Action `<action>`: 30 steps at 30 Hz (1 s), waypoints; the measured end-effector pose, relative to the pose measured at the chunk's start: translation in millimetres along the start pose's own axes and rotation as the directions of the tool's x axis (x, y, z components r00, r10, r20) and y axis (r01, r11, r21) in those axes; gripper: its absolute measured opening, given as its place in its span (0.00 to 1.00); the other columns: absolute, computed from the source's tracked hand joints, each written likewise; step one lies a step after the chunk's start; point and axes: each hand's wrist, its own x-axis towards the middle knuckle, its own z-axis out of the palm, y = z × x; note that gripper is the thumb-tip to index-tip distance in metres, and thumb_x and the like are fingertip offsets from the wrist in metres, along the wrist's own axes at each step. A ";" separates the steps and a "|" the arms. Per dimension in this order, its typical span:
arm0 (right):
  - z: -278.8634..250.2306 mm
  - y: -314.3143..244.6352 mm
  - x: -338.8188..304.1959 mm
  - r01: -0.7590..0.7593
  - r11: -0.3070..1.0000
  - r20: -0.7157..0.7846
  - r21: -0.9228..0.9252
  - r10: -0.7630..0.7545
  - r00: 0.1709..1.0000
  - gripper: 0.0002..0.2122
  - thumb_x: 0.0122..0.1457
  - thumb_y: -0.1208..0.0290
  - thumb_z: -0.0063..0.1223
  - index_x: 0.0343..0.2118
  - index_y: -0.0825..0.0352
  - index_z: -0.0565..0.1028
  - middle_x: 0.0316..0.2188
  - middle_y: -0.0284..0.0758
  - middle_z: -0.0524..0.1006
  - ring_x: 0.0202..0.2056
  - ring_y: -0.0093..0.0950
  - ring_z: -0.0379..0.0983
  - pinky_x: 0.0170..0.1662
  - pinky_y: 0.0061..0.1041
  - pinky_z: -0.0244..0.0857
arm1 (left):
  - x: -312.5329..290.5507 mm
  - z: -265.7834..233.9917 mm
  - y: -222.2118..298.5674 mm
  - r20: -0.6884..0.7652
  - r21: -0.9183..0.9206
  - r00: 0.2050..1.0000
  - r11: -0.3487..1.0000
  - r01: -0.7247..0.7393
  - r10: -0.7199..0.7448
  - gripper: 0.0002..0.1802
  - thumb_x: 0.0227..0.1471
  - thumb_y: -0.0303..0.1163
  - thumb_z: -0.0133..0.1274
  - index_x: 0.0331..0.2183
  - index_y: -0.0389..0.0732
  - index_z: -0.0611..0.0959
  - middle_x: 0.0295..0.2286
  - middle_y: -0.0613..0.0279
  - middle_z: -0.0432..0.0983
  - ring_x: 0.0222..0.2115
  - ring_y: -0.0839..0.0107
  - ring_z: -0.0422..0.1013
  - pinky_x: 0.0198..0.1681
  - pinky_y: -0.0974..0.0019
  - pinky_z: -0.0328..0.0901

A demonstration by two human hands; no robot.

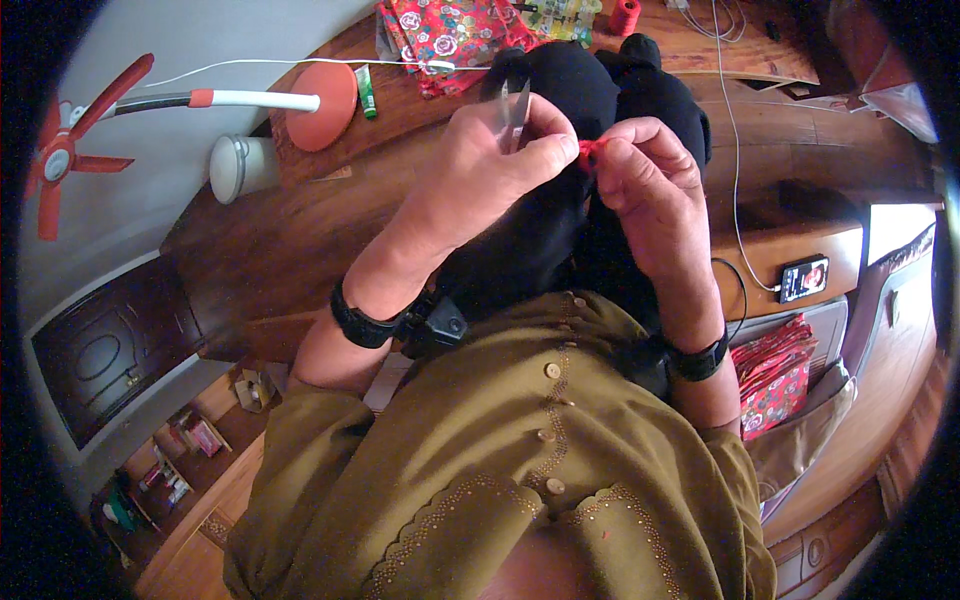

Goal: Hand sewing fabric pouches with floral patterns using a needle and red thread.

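Above my black-trousered knees, both hands meet at a small knotted piece of red cord (592,150). My left hand (500,160) is closed, thumb and forefinger pinching the cord's left side. Two pointed metal blades, which look like small scissors (517,112), stick up out of the same hand; their handles are hidden in the palm. My right hand (655,185) pinches the cord's right side between thumb and fingertips. Fingers cover most of the cord, so its exact form cannot be made out.
Beyond my knees, a wooden table (400,130) bears red floral fabric (450,35), a red thread spool (624,16), a green tube (366,92) and an orange fan's base (322,105). At right lie a phone (803,279) on a cable and stacked red floral pieces (775,375).
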 end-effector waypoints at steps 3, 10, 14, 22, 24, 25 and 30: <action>8.4 -8.5 -2.4 0.029 0.993 -0.067 -0.113 -0.037 0.997 0.08 0.54 0.74 0.56 0.37 0.67 0.73 0.25 0.24 0.71 0.26 0.11 0.65 0.28 0.11 0.58 | -0.1 -0.5 -1.2 -0.033 -0.007 0.999 1.000 -0.009 0.008 0.06 0.49 0.35 0.54 0.28 0.44 0.77 0.18 0.81 0.64 0.17 0.91 0.55 0.17 0.81 0.47; 21.9 -14.5 -3.7 0.234 0.823 0.020 -0.517 -0.262 0.965 0.09 0.52 0.73 0.59 0.36 0.68 0.74 0.26 0.24 0.72 0.26 0.10 0.64 0.29 0.10 0.58 | -0.5 -0.7 -3.4 -0.029 0.056 0.995 0.994 -0.094 0.096 0.05 0.49 0.33 0.53 0.26 0.42 0.77 0.20 0.79 0.66 0.22 0.88 0.60 0.25 0.80 0.54; 8.6 -10.2 -1.0 0.089 0.942 0.014 -0.323 -0.089 0.996 0.04 0.56 0.73 0.54 0.33 0.67 0.74 0.23 0.24 0.73 0.24 0.10 0.63 0.26 0.10 0.57 | -0.6 -0.7 -4.1 -0.004 0.047 0.999 0.998 -0.050 0.050 0.06 0.48 0.31 0.53 0.26 0.38 0.78 0.20 0.75 0.69 0.22 0.87 0.62 0.27 0.78 0.59; 5.6 -8.7 0.2 -0.012 0.993 0.013 0.114 0.010 1.000 0.06 0.58 0.71 0.51 0.36 0.67 0.74 0.23 0.25 0.72 0.23 0.12 0.64 0.26 0.11 0.57 | -1.9 -0.4 1.4 -0.012 -0.055 1.000 0.998 0.023 -0.024 0.06 0.48 0.30 0.53 0.26 0.38 0.78 0.21 0.75 0.69 0.24 0.86 0.62 0.28 0.78 0.59; 10.6 -15.6 -0.3 0.013 0.996 0.016 0.090 -0.015 1.000 0.07 0.57 0.72 0.52 0.37 0.67 0.73 0.24 0.25 0.73 0.24 0.11 0.64 0.27 0.11 0.57 | -1.4 -0.8 2.2 -0.018 -0.047 1.000 0.999 0.021 -0.022 0.06 0.47 0.30 0.53 0.26 0.38 0.78 0.21 0.74 0.69 0.24 0.86 0.62 0.29 0.77 0.59; 16.5 -19.0 -1.9 0.043 0.995 -0.009 -0.086 -0.044 0.999 0.07 0.56 0.72 0.53 0.36 0.67 0.74 0.24 0.25 0.73 0.24 0.11 0.64 0.27 0.11 0.57 | -2.0 0.1 2.2 -0.018 -0.047 1.000 0.999 0.013 -0.014 0.06 0.47 0.30 0.53 0.26 0.38 0.78 0.21 0.74 0.69 0.24 0.86 0.62 0.28 0.77 0.59; 14.7 -16.2 -0.2 0.080 0.905 0.003 -0.418 -0.086 0.996 0.05 0.55 0.72 0.55 0.32 0.67 0.75 0.21 0.23 0.71 0.22 0.10 0.63 0.25 0.11 0.55 | -1.4 -0.7 -6.4 -0.023 0.050 0.995 0.994 -0.093 0.094 0.05 0.50 0.34 0.52 0.26 0.45 0.76 0.16 0.82 0.60 0.15 0.91 0.54 0.16 0.81 0.46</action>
